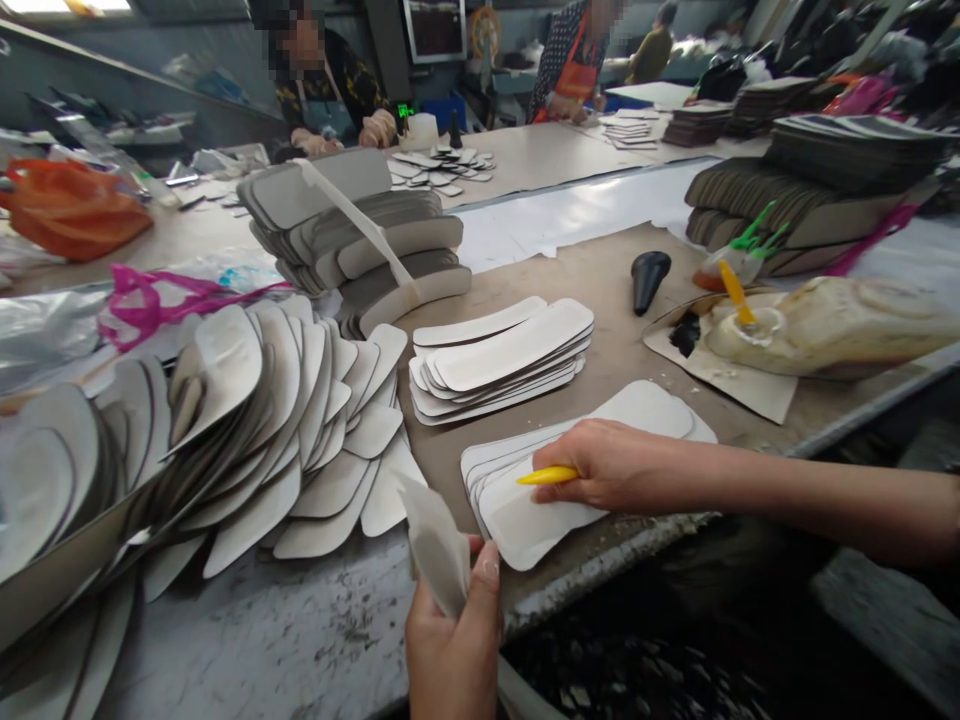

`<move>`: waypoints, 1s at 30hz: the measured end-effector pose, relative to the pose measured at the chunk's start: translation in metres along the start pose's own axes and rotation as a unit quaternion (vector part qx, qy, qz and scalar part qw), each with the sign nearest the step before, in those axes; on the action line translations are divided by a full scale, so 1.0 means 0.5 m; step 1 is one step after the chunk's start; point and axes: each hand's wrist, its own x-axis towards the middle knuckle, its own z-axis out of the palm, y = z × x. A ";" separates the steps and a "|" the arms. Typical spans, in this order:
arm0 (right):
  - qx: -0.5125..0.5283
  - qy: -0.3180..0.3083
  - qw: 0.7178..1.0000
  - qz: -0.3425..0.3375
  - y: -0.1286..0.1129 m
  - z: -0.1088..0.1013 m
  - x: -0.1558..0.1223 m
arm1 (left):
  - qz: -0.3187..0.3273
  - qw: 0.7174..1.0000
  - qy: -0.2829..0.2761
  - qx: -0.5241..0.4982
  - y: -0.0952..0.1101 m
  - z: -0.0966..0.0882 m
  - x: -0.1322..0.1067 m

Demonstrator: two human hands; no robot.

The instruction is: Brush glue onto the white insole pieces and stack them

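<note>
Low in the middle, my left hand (459, 640) pinches a thin, pale grey rounded piece (433, 545) between thumb and fingers, tilted up off the table. My right hand (600, 462) is closed round a slim yellow tool (550, 476) with a pointed end; the rest of the tool is hidden in the fist. Under that hand lies a fanned stack of white oblong pieces (652, 410) near the table's front edge. Just behind it sits a second stack of similar pieces (517, 345).
Many overlapping grey pieces (262, 460) spread over the left. Behind them stands a tied bundle (360, 215). At right lie a glue-stained bottle (847, 320) with a yellow stick, a black handle-shaped object (649, 278) and dark stacks (802, 190). Several people work further back.
</note>
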 end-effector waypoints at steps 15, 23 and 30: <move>-0.118 0.005 0.993 0.016 0.001 0.013 0.025 | -0.006 0.995 0.081 0.056 -0.013 0.017 0.009; -0.136 0.012 0.991 -0.005 0.011 0.030 0.033 | -0.003 0.988 0.108 0.109 -0.010 0.028 0.015; -0.183 0.025 0.983 0.026 0.036 -0.014 -0.065 | 0.009 0.971 0.163 0.176 0.000 0.044 0.012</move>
